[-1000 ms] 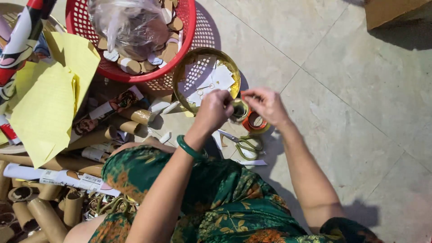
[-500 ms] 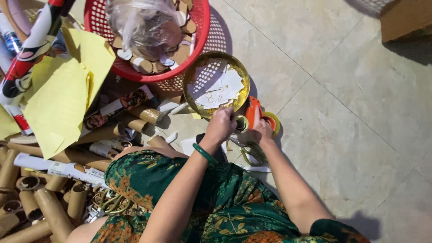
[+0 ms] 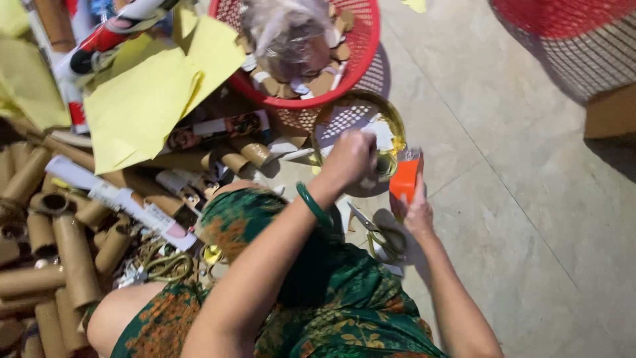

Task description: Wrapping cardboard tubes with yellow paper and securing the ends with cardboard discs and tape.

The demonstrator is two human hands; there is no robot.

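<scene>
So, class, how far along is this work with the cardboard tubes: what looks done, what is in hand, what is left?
Done: cut card discs lie in the red basket. In hand: the left hand is over the gold-rimmed dish and the right hand grips an orange box; scissors lie on the floor beside it. Left, probably: many whole cardboard tubes and yellow paper.

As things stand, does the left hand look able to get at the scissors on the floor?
Probably yes. The scissors lie uncovered on the floor just below the left hand, beside the person's knee. That hand is occupied over the round metal tray, though, and the right hand, holding an orange object, sits closer.
</scene>
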